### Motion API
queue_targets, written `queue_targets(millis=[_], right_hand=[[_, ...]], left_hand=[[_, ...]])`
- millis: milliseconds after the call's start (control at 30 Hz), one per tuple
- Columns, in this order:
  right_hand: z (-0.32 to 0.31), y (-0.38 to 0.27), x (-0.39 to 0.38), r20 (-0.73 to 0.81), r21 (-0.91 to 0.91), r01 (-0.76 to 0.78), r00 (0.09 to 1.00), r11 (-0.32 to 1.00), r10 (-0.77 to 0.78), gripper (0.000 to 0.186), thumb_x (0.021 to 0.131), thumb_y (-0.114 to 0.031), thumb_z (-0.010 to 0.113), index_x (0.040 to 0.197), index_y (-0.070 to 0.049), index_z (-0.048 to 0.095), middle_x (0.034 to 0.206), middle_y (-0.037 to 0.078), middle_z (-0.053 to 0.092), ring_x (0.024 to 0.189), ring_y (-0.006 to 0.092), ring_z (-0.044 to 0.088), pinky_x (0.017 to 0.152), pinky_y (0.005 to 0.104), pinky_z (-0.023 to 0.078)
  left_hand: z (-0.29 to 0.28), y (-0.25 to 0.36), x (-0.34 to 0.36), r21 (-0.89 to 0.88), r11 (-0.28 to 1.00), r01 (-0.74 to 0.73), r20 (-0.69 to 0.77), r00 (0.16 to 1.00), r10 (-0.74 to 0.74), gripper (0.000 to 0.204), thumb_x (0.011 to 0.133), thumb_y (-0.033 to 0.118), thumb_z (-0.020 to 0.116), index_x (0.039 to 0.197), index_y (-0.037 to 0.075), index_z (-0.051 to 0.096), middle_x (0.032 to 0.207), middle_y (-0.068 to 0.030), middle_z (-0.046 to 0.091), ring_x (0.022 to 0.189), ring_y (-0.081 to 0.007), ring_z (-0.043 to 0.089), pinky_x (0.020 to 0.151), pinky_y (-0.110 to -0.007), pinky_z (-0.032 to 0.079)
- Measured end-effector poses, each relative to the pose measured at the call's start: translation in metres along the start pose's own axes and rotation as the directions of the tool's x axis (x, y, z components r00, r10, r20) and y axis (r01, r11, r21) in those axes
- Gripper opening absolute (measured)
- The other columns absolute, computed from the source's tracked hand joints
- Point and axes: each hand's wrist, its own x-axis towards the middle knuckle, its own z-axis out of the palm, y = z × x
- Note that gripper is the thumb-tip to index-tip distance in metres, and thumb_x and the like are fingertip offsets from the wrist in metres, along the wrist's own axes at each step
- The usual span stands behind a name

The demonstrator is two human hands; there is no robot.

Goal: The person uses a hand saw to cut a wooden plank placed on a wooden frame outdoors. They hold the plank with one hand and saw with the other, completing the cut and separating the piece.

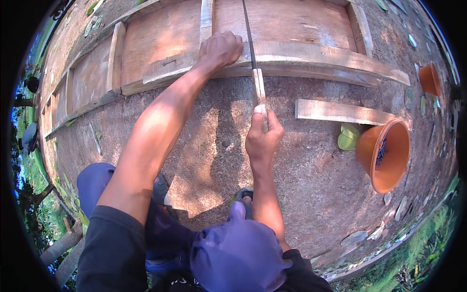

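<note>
My right hand [264, 134] grips the light wooden handle [258, 87] of a saw, whose narrow dark blade [248, 34] stretches away across a wooden plank [321, 59] on a framed plywood panel. The blade appears nearly edge-on. My left hand [221, 48] is closed on the plank just left of the blade, its fingertips hidden. The plank lies along the near edge of the plywood panel [155, 29], which has several crosswise battens.
A loose wood piece [335, 109] lies on the dirt to the right, beside an orange pot [394, 160] holding dark nails and a green leaf [348, 137]. A second orange pot [429, 78] stands at far right. Dry leaves are scattered around, with branches and grass at the left.
</note>
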Motion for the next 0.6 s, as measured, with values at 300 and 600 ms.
queue_targets(millis=[300, 600], right_hand=[[-0.108, 0.015, -0.149, 0.015, 0.067, -0.166, 0.986, 0.984, 0.165, 0.036, 0.092, -0.031, 0.058, 0.075, 0.001, 0.062, 0.056, 0.003, 0.061, 0.055, 0.0125, 0.064, 0.052, 0.0274, 0.050], [-0.031, 0.019, -0.041, 0.076, -0.001, -0.119, 0.990, 0.993, 0.118, 0.028, 0.094, -0.024, 0.058, 0.074, -0.004, 0.058, 0.052, 0.004, 0.051, 0.048, 0.0111, 0.050, 0.045, 0.0330, 0.037]], left_hand=[[0.019, -0.016, 0.007, -0.033, 0.994, -0.104, -0.133, 0.986, 0.098, 0.040, 0.092, 0.023, 0.038, 0.056, 0.008, 0.048, 0.046, -0.0008, 0.042, 0.036, -0.0141, 0.036, 0.030, -0.035, 0.030], [0.022, -0.027, 0.000, 0.026, 0.976, -0.217, -0.244, 0.945, 0.217, 0.040, 0.093, 0.023, 0.037, 0.057, 0.010, 0.049, 0.047, 0.0009, 0.042, 0.038, -0.0131, 0.036, 0.034, -0.038, 0.035]])
